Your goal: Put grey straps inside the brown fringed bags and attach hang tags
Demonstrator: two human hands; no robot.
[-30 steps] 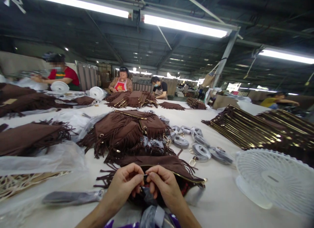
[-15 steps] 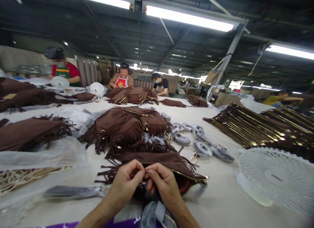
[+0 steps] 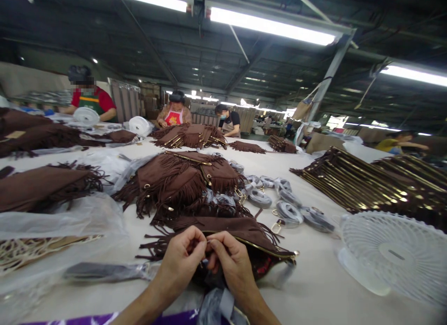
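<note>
A brown fringed suede bag [image 3: 244,234] lies on the white table right in front of me, its gold zipper edge running to the right. My left hand [image 3: 179,262] and my right hand [image 3: 232,264] meet at the bag's near edge, fingertips pinched together on a small part I cannot make out. A grey plastic-wrapped strap [image 3: 216,306] hangs below my hands. Behind the bag sits a heap of more brown fringed bags [image 3: 181,178].
A white fan [image 3: 391,255] lies at the right. Wrapped grey straps [image 3: 286,211] lie mid-table, stacked gold-trimmed bags [image 3: 366,185] at the far right, plastic sheets and bags [image 3: 45,190] at the left. Several other people work at the table's far end.
My hands stay pinched together at the bag's edge and have crept slightly up and forward. The view has tilted a little.
</note>
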